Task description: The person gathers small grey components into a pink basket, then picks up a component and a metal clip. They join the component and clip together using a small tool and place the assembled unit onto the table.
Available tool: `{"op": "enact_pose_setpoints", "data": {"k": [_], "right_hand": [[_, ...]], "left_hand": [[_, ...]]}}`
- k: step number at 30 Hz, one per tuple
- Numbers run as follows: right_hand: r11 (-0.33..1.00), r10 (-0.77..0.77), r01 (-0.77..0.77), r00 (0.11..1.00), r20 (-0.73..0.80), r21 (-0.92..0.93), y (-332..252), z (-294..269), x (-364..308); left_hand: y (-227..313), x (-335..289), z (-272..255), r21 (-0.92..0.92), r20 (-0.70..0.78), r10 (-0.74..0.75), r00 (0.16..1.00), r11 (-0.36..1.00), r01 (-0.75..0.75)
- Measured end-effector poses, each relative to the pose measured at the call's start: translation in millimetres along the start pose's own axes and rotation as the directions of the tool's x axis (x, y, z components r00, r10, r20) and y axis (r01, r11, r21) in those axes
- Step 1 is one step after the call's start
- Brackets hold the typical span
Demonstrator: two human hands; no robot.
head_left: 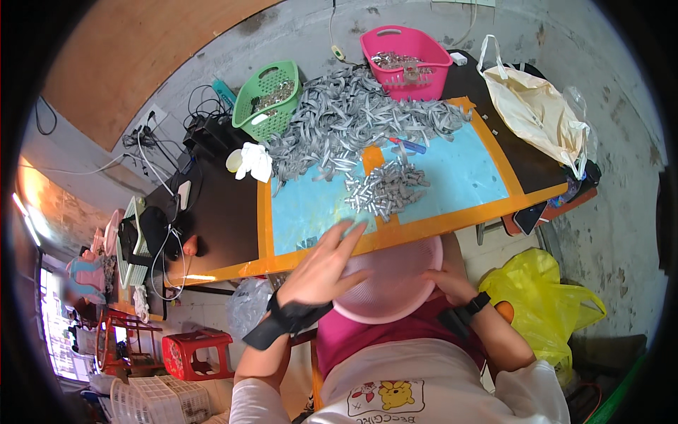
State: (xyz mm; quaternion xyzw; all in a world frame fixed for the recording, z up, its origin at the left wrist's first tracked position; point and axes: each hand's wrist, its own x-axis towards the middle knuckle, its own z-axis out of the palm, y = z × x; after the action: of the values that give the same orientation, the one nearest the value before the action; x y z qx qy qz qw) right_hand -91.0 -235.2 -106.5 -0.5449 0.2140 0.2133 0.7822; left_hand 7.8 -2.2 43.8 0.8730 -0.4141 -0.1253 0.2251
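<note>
My left hand (328,258) is over the table's front edge, fingers spread and nothing in them. Below and right of it, a shallow pink mesh basket (388,283) rests on my lap, tucked against the edge. My right hand (450,283) grips its right rim, with the fingers partly hidden. No contents can be made out in the basket. Just beyond my left hand, a small heap of grey cylindrical pieces (385,189) lies on the blue table covering (459,184). Behind that spreads a large pile of grey strips (353,113).
A green basket (265,106) and a deep pink basket (406,63) with shiny small parts stand at the back. A blue tool (409,145) lies beside the strips. White cloth (254,162) sits left, a cream bag (537,113) right. A yellow plastic bag (540,304) hangs low right.
</note>
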Motion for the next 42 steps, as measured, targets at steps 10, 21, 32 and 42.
{"op": "enact_pose_setpoints", "data": {"k": [10,21,32,42], "right_hand": [[0.971,-0.235,0.229,0.966,-0.106,-0.066,12.8,-32.5,22.7],[0.988,-0.031,0.02,0.997,0.066,0.155,2.7,-28.7,16.1],[0.994,-0.091,0.087,0.995,0.048,0.066,-1.9,-34.9,10.5],[0.99,-0.116,0.112,0.992,0.044,0.082,-1.8,-31.7,12.3]], "left_hand": [[-12.2,54.9,44.0,0.245,0.019,0.073,0.997,0.967,-0.075],[-13.4,64.4,18.6,0.012,-0.065,0.135,0.989,0.991,-0.134],[-14.3,60.3,26.3,0.057,-0.04,0.206,0.978,0.977,-0.203],[-4.0,52.8,16.3,-0.013,-0.058,0.18,0.982,0.983,-0.181]]}}
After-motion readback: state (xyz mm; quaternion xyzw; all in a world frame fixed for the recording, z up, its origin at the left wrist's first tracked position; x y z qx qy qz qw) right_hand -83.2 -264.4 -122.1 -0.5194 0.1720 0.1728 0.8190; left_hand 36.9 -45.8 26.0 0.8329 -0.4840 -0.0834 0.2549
